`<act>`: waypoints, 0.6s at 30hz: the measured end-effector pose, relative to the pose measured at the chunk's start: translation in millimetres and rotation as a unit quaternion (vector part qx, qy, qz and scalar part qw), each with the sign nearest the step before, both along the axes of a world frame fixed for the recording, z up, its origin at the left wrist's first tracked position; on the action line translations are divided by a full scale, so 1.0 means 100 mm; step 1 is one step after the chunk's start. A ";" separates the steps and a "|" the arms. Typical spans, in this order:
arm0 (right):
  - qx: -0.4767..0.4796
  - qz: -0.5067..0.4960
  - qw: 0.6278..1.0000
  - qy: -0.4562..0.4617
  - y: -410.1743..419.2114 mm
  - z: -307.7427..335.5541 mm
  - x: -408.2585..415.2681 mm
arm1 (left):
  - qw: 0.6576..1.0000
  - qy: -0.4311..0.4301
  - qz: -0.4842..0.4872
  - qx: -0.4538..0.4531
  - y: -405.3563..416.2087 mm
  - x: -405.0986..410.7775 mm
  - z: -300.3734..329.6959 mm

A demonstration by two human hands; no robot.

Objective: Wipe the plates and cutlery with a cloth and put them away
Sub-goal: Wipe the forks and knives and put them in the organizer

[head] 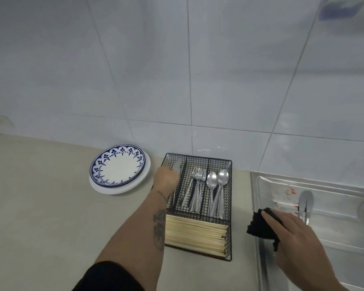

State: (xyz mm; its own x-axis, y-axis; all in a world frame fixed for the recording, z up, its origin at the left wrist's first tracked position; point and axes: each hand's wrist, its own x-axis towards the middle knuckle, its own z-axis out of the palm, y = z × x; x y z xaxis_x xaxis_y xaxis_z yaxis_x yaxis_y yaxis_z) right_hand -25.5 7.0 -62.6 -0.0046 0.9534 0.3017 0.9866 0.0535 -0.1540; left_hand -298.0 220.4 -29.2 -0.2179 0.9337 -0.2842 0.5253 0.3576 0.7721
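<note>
A white tiled wall [219,70] fills the upper half of my view. Below it runs a pale beige counter [40,196], and at the right edge sits a steel sink drainboard [334,238], marked with a few red smears near its far corner.

On the counter near the wall is a stack of plates [119,172]: a white plate with a dark blue patterned rim lies on top of plain white ones.

Just to the right of the stack stands a black wire cutlery basket [198,206]. Its far part is split into three long compartments. The middle one holds forks [197,185], the right one holds spoons [216,190], and a crosswise section nearest me is packed with wooden chopsticks [195,234] lying flat.

My left hand [166,179] reaches over the left compartment, fingers curled around the handle of a knife [178,164], whose blade points away from me towards the wall, over that compartment. Motion blur softens the hand.

My right hand [292,234] rests on the drainboard with fingers extended, pressing down on a crumpled black cloth [261,225].

Beside that hand, a shiny metal utensil [305,204] lies on the drainboard; I cannot tell which kind it is.
</note>
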 end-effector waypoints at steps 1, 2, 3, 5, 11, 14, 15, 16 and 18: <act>0.004 -0.005 1.000 0.000 -0.01 -0.04 0.05 | 1.000 0.006 -0.005 0.000 0.02 0.01 -0.04; 0.006 -0.009 1.000 -0.002 -0.04 -0.08 0.10 | 1.000 0.016 -0.010 0.001 0.04 0.01 -0.10; 0.006 -0.014 1.000 -0.003 -0.06 -0.12 0.15 | 1.000 0.025 -0.017 0.000 0.06 -0.01 -0.14; 0.001 -0.017 1.000 -0.001 -0.10 -0.15 0.23 | 0.998 0.046 -0.032 -0.003 0.10 -0.06 -0.26; -0.044 -0.046 0.998 0.009 -0.20 0.01 0.29 | 0.988 0.140 -0.067 0.024 0.00 -0.04 -0.30; -0.077 -0.060 0.995 0.030 -0.26 0.03 0.38 | 0.984 0.143 -0.072 0.074 -0.14 0.16 -0.17; -0.076 -0.068 0.994 0.041 -0.29 0.03 0.42 | 0.983 0.139 -0.081 0.094 -0.21 0.27 -0.12; -0.064 -0.079 0.993 0.051 -0.33 0.02 0.47 | 0.980 0.133 -0.095 0.113 -0.30 0.39 -0.07; -0.036 -0.111 0.991 0.071 -0.44 0.01 0.60 | 0.975 0.115 -0.135 0.138 -0.52 0.70 0.00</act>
